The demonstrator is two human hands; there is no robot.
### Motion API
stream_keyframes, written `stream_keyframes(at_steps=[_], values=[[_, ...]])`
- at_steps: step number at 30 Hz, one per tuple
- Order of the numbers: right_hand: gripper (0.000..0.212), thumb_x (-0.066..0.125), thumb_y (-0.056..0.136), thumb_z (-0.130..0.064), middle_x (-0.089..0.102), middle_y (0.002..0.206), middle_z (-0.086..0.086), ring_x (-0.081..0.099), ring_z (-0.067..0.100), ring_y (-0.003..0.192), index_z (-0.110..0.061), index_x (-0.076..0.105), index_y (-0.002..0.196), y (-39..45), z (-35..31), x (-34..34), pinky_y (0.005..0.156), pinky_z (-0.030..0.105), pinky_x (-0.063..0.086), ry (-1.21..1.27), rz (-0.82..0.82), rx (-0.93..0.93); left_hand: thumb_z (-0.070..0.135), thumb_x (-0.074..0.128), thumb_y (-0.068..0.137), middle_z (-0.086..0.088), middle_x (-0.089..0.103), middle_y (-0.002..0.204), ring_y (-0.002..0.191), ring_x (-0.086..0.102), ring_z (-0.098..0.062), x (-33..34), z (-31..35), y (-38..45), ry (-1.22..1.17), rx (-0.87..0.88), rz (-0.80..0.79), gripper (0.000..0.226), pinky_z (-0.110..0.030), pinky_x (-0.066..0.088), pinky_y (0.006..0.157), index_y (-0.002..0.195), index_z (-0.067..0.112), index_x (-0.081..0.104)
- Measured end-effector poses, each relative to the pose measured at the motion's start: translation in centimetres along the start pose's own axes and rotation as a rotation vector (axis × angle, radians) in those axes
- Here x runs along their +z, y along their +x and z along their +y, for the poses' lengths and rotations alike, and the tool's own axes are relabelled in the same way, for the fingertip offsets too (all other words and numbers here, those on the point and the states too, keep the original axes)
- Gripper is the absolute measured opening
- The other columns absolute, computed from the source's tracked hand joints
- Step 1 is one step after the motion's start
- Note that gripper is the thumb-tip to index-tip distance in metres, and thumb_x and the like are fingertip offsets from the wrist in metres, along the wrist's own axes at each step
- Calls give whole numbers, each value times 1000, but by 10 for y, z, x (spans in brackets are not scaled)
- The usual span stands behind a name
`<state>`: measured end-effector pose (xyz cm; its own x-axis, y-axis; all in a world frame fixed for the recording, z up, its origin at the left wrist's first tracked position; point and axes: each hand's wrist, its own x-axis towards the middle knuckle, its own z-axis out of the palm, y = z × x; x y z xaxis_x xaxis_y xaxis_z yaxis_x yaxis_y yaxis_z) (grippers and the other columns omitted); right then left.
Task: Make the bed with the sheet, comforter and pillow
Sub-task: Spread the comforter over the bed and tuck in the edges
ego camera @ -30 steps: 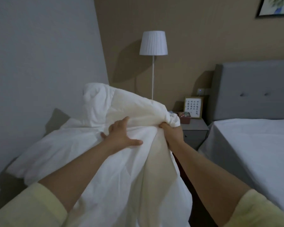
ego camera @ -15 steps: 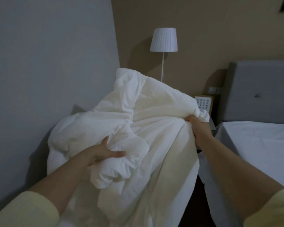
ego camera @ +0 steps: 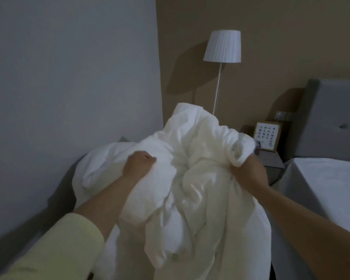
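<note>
We grip the bunched comforter (ego camera: 190,168) — left hand (ego camera: 138,163) and right hand (ego camera: 249,172) both clenched in folds. Risk: it stays twisted over the bed (ego camera: 321,178) — no corners found.

Pale yellow long sleeve (ego camera: 55,247) pushed back on the left forearm, bare right forearm (ego camera: 303,217).

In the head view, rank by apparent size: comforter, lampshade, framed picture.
1. Comforter, by far the largest, though it is also nearest the camera.
2. Lampshade.
3. Framed picture, smallest and partly hidden by the comforter.
</note>
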<state>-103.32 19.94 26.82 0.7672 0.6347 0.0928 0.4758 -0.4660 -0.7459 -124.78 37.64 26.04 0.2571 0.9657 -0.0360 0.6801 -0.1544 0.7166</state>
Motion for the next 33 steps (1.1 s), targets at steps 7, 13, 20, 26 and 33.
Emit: stream_keyframes(at_steps=[7,13,20,26,33], values=[[62,42,97,-18,43,135,14,50,31,119,-5,12,150,15,-86,118,94,36,44,-496,-205,-261,44,75,74,-21,24,153,139,28,-40,-85,-112,108,-108,-524,162,102,-50,29,113,148,4,17],[66,44,95,-17,43,137,13,51,30,121,-7,9,150,26,-91,166,98,36,43,-575,-306,-216,37,76,76,-22,29,150,139,31,-37,-58,-141,146,-192,-702,-30,108,-48,26,116,151,4,6],[54,48,93,-31,57,127,9,56,30,115,-12,33,141,27,-87,162,96,35,42,-355,-288,-108,9,42,98,-26,55,127,115,54,-37,-30,-41,112,-236,-243,37,33,-36,43,91,122,-12,51],[44,53,90,-30,64,114,11,60,31,105,-13,46,130,21,-79,118,85,33,44,-208,-95,-26,24,46,96,-16,66,112,106,61,-34,8,42,66,-281,49,-72,30,-42,49,94,108,0,60],[28,56,86,-21,69,103,9,63,27,94,-11,59,112,10,-45,0,80,37,53,-1,196,43,24,49,94,-22,64,112,104,62,-37,35,178,-28,-421,348,-195,27,-44,52,86,98,0,59]])
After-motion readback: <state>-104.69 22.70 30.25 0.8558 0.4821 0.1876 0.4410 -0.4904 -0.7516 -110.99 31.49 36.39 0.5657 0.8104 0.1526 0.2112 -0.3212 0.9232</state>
